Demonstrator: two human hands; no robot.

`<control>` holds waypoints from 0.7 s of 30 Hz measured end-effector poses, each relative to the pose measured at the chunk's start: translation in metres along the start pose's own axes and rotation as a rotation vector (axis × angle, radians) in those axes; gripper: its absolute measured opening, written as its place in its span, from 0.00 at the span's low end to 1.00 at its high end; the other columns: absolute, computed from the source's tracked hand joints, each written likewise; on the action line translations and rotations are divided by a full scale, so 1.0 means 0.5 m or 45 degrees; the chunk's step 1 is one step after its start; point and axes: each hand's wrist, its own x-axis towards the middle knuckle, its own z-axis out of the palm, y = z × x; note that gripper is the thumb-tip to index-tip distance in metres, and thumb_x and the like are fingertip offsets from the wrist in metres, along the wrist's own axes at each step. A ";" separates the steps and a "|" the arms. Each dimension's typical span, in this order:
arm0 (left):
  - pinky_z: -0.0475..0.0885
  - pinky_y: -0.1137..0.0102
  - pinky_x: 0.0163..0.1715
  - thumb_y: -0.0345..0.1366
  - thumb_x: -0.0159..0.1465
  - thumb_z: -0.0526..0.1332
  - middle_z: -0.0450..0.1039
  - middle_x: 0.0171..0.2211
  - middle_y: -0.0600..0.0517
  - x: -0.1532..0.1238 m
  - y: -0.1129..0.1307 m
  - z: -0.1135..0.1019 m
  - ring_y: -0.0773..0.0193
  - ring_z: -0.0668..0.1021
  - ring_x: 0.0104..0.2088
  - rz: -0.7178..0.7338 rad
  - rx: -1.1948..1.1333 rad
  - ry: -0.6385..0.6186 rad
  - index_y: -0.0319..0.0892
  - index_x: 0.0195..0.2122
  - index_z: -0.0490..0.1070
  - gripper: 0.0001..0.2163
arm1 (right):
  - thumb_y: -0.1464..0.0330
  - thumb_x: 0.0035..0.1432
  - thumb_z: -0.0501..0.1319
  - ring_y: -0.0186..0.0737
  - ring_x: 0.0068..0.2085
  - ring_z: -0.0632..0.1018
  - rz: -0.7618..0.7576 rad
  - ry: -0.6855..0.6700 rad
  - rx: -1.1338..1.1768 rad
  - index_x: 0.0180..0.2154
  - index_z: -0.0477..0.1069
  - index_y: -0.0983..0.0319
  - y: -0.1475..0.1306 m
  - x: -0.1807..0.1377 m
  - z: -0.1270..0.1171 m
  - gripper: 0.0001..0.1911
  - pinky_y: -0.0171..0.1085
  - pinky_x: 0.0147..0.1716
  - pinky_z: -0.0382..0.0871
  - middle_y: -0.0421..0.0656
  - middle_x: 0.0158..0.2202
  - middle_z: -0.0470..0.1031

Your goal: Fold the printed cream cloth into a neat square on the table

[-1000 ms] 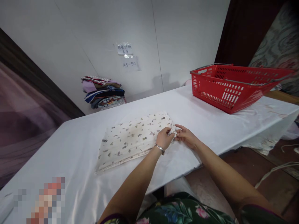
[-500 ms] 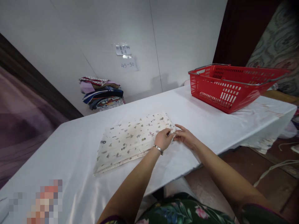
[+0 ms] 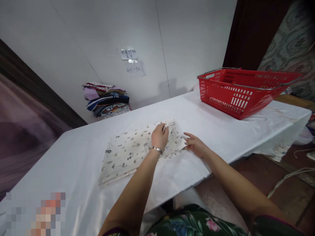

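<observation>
A folded white cloth with small dark prints (image 3: 128, 152) lies on the white table (image 3: 73, 183). My left hand (image 3: 159, 137), with a silver bracelet at the wrist, pinches the cloth's top layer at its right end and peels it back, showing a checked inner side. My right hand (image 3: 195, 145) rests on the cloth's near right corner, fingers pressed on the lower layers.
A red plastic basket (image 3: 242, 90) with metal handles stands on the table's far right. A stack of folded coloured clothes (image 3: 107, 100) sits at the far left by the wall. Paper notes (image 3: 131, 62) hang on the wall. The table's edge runs just before me.
My left hand has lifted the cloth's top layer from the right corner and drawn it back toward the left and far side. My right hand stays on the corner.
</observation>
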 end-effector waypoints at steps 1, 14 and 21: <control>0.64 0.71 0.38 0.35 0.61 0.52 0.71 0.38 0.51 0.003 0.004 -0.008 0.64 0.72 0.39 0.075 0.060 0.007 0.44 0.42 0.68 0.10 | 0.82 0.39 0.60 0.32 0.25 0.73 -0.002 0.001 0.000 0.46 0.63 0.60 0.000 0.000 0.000 0.29 0.32 0.23 0.71 0.36 0.26 0.72; 0.65 0.68 0.37 0.31 0.61 0.52 0.67 0.36 0.49 -0.089 0.024 0.074 0.60 0.69 0.40 0.472 0.474 -0.465 0.43 0.39 0.67 0.07 | 0.81 0.39 0.61 0.33 0.27 0.74 -0.004 -0.028 0.014 0.46 0.63 0.61 0.000 -0.003 0.000 0.28 0.34 0.27 0.72 0.37 0.27 0.72; 0.66 0.68 0.39 0.29 0.61 0.52 0.66 0.37 0.49 -0.098 0.027 0.087 0.61 0.68 0.40 0.485 0.381 -0.461 0.42 0.38 0.66 0.07 | 0.78 0.43 0.62 0.34 0.30 0.75 -0.012 -0.114 0.026 0.48 0.63 0.59 0.000 -0.004 -0.004 0.28 0.37 0.32 0.72 0.38 0.29 0.73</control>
